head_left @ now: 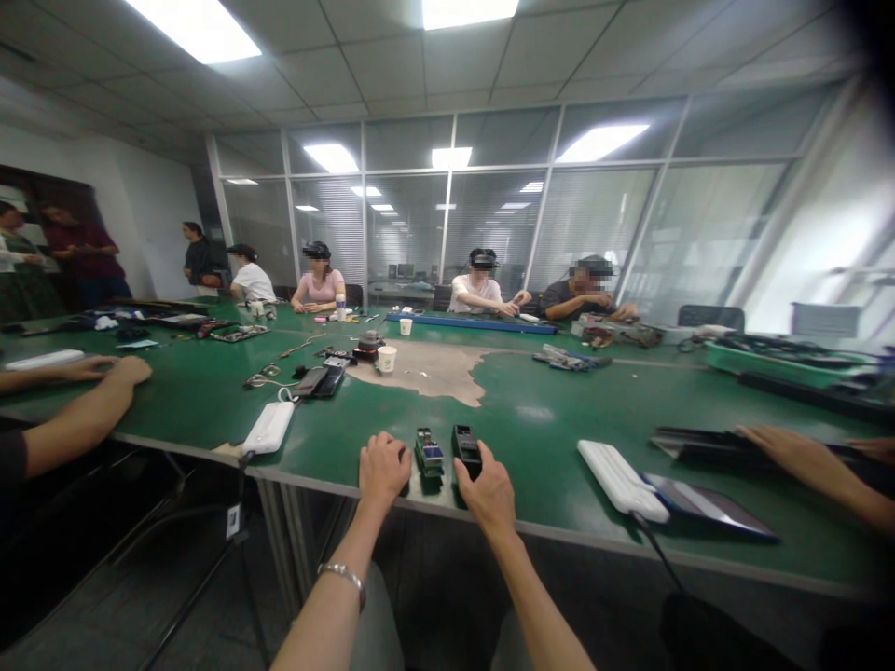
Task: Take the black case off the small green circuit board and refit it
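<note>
My right hand has its thumb and fingers around the near end of a black handheld device casing at the table's front edge. To its left stands a green circuit board with a small bluish screen, touched by neither hand. On the board's other side rests my left hand, its fingers curled. A bit of something dark shows by the left thumb, mostly hidden, and I cannot make out what it is.
White power banks with cables lie left and right on the green table. Dark phones, paper cups and pliers-like tools are farther back. Co-workers' hands rest at both sides; several people sit opposite.
</note>
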The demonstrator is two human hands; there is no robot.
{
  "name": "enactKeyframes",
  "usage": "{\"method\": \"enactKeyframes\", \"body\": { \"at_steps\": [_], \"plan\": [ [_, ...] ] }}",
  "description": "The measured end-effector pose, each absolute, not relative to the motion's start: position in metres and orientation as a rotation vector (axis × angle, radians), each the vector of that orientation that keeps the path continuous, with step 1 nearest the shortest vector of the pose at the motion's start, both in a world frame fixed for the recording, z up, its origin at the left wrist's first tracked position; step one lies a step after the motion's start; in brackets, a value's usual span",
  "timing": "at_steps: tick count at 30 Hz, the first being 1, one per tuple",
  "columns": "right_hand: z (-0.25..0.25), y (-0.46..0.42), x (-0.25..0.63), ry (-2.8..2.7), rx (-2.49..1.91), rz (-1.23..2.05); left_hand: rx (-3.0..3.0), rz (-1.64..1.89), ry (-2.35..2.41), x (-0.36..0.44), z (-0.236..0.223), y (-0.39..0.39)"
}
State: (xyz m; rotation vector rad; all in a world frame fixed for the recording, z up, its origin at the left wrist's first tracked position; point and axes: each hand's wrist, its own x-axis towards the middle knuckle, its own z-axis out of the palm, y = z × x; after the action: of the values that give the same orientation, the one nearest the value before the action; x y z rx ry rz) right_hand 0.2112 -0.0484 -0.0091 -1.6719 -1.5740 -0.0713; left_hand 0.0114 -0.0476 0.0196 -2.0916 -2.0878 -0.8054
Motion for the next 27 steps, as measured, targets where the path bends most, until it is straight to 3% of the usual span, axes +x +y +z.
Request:
{"method": "enactKeyframes", "body": {
  "at_steps": [12, 27],
  "plan": [
    [0.041, -0.057, 0.18, -1.472, -1.399, 0.214, -2.095, -0.801, -2.102, 0.011, 0.021, -0.046],
    [0.016, -0.054, 0.148, -1.661, -1.451, 0.11, -2.109, -0.751, -2.14, 0.014, 0.029, -0.051]
  ]
}}
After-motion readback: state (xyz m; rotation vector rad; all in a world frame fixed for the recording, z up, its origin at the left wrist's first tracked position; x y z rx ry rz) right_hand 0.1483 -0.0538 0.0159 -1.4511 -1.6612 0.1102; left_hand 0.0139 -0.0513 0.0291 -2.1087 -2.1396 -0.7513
